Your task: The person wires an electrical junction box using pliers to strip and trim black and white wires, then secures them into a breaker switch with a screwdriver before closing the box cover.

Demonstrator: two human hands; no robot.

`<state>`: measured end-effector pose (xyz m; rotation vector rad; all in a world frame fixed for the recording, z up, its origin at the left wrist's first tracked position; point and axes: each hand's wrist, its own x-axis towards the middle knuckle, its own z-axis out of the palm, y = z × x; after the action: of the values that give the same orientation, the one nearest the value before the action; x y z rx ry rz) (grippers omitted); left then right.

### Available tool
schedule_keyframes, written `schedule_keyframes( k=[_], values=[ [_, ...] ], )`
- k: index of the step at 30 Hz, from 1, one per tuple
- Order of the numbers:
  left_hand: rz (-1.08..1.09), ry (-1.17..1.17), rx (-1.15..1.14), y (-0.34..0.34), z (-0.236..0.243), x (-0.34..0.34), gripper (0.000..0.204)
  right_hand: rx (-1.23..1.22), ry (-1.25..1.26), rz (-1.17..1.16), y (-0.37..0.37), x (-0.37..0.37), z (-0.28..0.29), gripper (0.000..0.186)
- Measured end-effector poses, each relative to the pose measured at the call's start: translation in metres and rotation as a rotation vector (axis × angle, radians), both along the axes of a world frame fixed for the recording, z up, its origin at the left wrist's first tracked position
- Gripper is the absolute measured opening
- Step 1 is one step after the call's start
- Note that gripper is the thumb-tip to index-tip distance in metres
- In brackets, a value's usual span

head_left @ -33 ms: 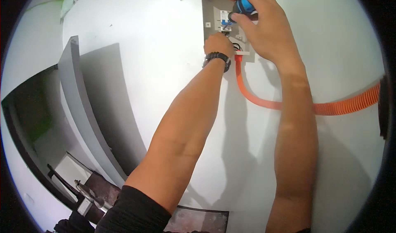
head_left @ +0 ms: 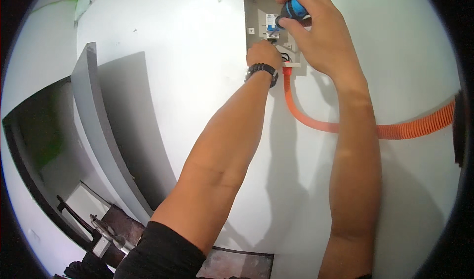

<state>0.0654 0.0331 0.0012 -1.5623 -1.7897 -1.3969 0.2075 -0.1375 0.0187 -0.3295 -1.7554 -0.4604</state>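
High on the white wall, inside the grey recessed box: tightening a terminal on the small white breaker, by the look. Left hand closed just beneath, grip contents hidden. Right hand wrapped around the blue-handled screwdriver. Orange corrugated conduit trailing rightward. Next, likely steady turning while keeping the tip seated.

1. One head-worn fisheye view, facing a white wall at arm's reach.
2. Both forearms enter from the lower edge.
3. The fingers sit top centre, over a wall box.
4. Straight edges bend near the rim.
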Motion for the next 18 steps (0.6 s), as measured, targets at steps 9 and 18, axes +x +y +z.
schedule_keyframes(
  k=[9,18],
  values=[
    [-0.042,0.013,-0.056,0.0,-0.001,0.001,0.03,0.047,0.055,-0.055,0.029,-0.001,-0.005,0.021],
    [-0.056,-0.012,-0.098,-0.003,0.001,0.004,0.031,0.014,0.067,-0.056,0.024,-0.002,-0.008,0.024]
  ],
)
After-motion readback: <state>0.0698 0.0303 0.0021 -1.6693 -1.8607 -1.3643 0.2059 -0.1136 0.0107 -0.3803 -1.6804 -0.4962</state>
